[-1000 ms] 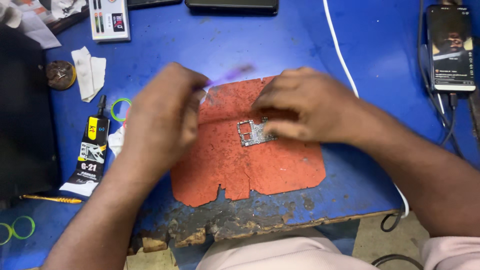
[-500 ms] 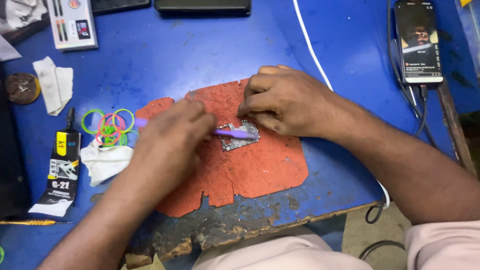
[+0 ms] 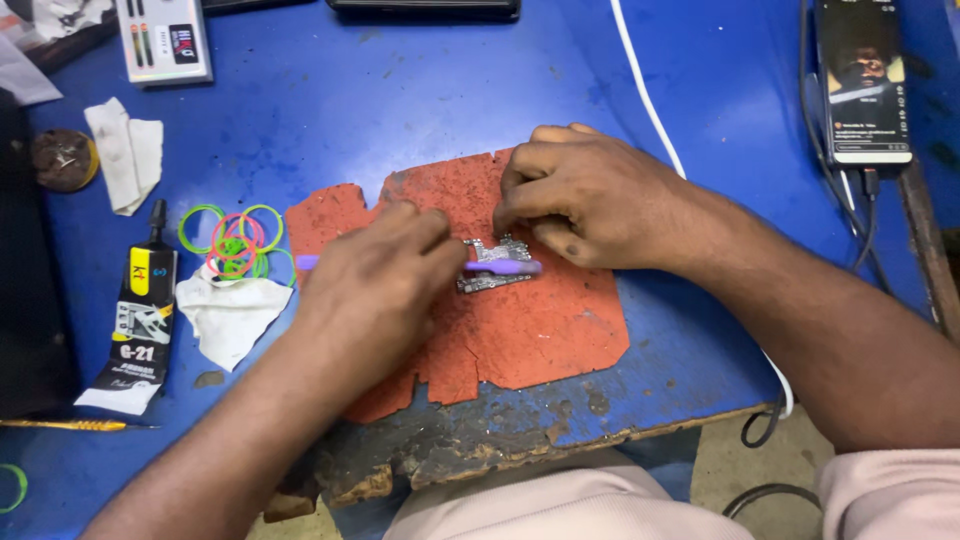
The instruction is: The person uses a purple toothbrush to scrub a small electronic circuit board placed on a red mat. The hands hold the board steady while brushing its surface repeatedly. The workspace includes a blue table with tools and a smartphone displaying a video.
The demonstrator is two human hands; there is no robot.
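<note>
My left hand (image 3: 375, 290) grips a thin purple tool (image 3: 500, 267) that lies across a small grey circuit board (image 3: 492, 266). The board rests on a worn orange-red mat (image 3: 540, 330) on the blue table. My right hand (image 3: 590, 195) presses its fingertips down on the board's upper edge and holds it in place. Part of the purple tool's handle sticks out behind my left hand at its left side.
Coloured rubber bands (image 3: 237, 243) and a crumpled white cloth (image 3: 228, 312) lie left of the mat. A black glue tube (image 3: 135, 325) lies farther left. A phone (image 3: 862, 80) on a cable sits top right, a white cable (image 3: 645, 95) runs past the mat. The table's front edge (image 3: 500, 450) is chipped.
The view has shifted a little. My left hand has slid the purple tool across the board; my right hand stays pressed on the board.
</note>
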